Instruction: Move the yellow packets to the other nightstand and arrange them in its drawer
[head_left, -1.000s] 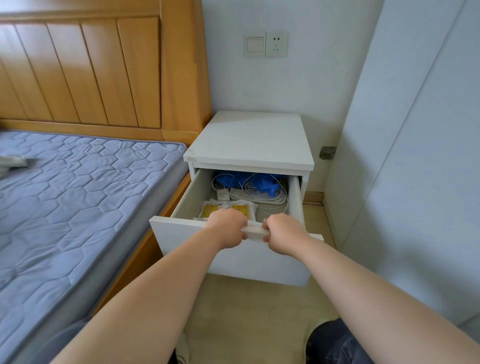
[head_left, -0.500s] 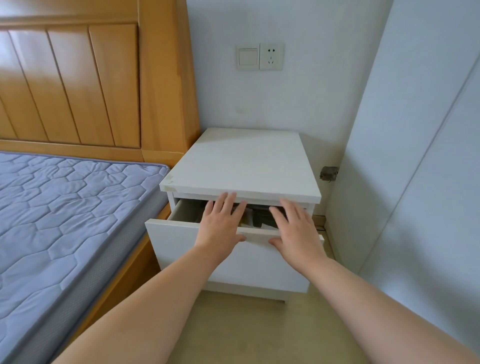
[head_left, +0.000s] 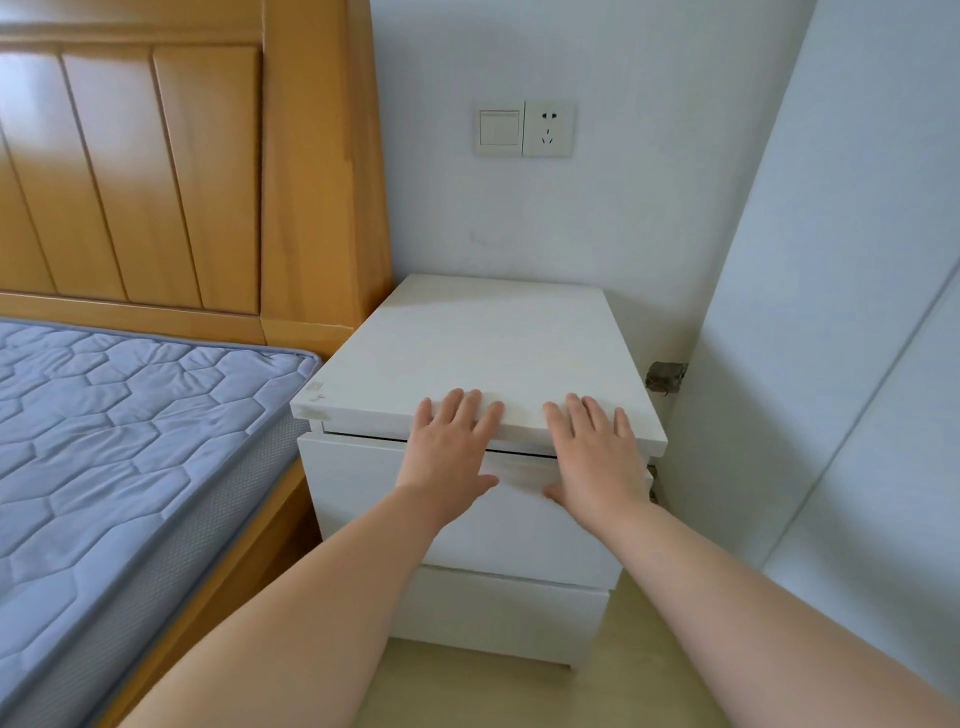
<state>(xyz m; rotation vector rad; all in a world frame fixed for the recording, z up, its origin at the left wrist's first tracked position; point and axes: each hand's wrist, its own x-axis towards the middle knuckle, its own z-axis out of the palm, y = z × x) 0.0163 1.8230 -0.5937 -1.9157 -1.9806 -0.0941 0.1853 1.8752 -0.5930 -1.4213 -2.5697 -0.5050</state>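
Widest in view is the grey-blue quilted mattress (head_left: 130, 441) on the left, backed by the orange wooden headboard (head_left: 156, 171). On the right runs a tall pale wall panel (head_left: 831, 364). Wedged between them stands the white two-drawer nightstand (head_left: 493, 343), bed frame just beside one flank, panel just beside the other.

Its white upper drawer front (head_left: 353, 483) sits pushed in, only a thin dark slit showing under the top slab. The drawer's long axis runs left to right, square across both arms.

Both hands are flat on it. The left hand (head_left: 449, 457) presses near the middle, fingers straight and spread, tips lying over the slab's front edge. The right hand (head_left: 597, 462) does the same toward the right end. They hold nothing, and they are equally near.

No yellow packets are in view. If any lie behind that front, I cannot tell.

The only open room is the floor straight back toward the person, so the drawer would have to come out that way.
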